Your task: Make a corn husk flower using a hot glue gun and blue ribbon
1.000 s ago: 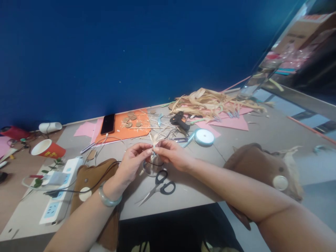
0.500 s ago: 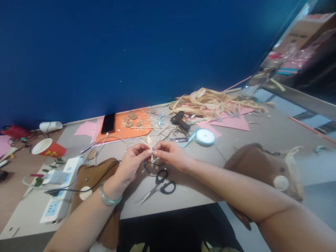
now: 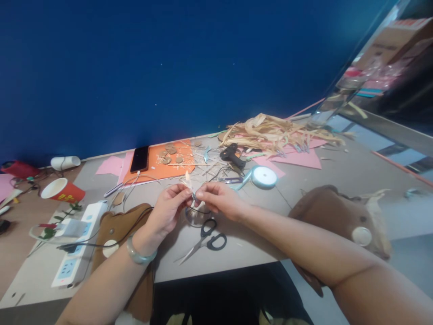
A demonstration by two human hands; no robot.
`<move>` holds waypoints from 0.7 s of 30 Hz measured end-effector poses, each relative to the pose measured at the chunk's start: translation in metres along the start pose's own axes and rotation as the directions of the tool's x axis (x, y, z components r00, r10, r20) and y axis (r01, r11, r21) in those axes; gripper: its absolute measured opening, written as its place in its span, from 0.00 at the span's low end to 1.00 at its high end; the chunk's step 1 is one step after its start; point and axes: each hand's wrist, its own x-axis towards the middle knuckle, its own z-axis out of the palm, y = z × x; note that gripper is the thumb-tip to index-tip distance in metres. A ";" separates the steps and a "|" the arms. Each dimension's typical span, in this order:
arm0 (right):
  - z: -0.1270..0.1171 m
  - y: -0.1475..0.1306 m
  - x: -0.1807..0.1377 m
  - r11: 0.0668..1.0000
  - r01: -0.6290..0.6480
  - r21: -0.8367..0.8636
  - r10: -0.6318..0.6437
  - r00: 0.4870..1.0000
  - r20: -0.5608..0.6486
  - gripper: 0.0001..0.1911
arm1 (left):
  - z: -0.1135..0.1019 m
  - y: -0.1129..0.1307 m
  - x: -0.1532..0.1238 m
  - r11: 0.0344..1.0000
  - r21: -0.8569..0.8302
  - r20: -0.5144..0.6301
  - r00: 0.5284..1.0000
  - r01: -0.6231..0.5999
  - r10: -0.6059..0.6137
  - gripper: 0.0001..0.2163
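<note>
My left hand (image 3: 172, 203) pinches a small piece of pale dried corn husk (image 3: 188, 178), whose pointed tip sticks up above the fingers. My right hand (image 3: 219, 198) closes thumb and finger on the lower end of the same piece; a bluish bit shows between the fingertips. Most of the piece is hidden by the fingers. Just below the hands a clear round ring-like object (image 3: 194, 220) rests on the table, partly covered. Black-handled scissors (image 3: 206, 240) lie nearer to me with their blades pointing left.
Behind the hands are a glue gun (image 3: 232, 155), a ribbon spool (image 3: 264, 176), a heap of dried husks (image 3: 270, 131) and a phone (image 3: 140, 160) on orange card (image 3: 184, 170). A power strip (image 3: 79, 243) and paper cup (image 3: 62, 191) stand left; brown bags (image 3: 329, 216) lie both sides.
The fingertips have drawn slightly apart and turned the husk piece. Its tip now leans farther left, and a bluish part has come into view. The scissors have not moved.
</note>
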 end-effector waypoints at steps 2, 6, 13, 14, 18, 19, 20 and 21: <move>0.000 0.001 0.000 1.000 -0.029 -0.001 0.029 1.000 0.002 0.15 | 0.001 0.000 -0.001 1.000 0.003 -0.004 1.000 -0.012 0.012 0.14; 0.000 0.002 -0.001 0.998 -0.051 -0.033 0.051 0.999 -0.011 0.16 | 0.001 -0.002 0.000 1.000 0.005 0.013 1.000 -0.020 0.020 0.13; -0.001 0.001 0.000 0.999 -0.033 -0.034 0.034 0.999 0.035 0.16 | -0.003 -0.002 0.002 1.000 0.003 0.042 0.999 -0.018 0.018 0.11; -0.001 0.001 0.000 0.999 -0.031 -0.036 0.033 0.999 0.042 0.16 | -0.003 -0.001 0.001 1.000 0.005 0.045 0.999 -0.020 0.020 0.12; 0.000 0.000 -0.001 0.999 -0.015 -0.040 0.018 0.998 0.067 0.16 | -0.001 0.002 0.000 0.999 0.024 0.046 0.998 -0.038 0.037 0.13; 0.000 0.000 -0.002 0.999 -0.013 -0.037 0.015 0.998 0.068 0.15 | 0.000 0.002 0.000 0.999 0.029 0.044 0.998 -0.039 0.038 0.14; 0.001 0.000 -0.002 0.999 -0.011 -0.034 0.013 0.998 0.064 0.15 | 0.000 0.003 0.000 0.999 0.033 0.046 0.998 -0.036 0.034 0.14; 0.001 0.000 -0.002 0.999 -0.008 -0.031 0.009 0.998 0.058 0.15 | 0.000 0.003 0.000 0.999 0.038 0.049 0.998 -0.031 0.029 0.14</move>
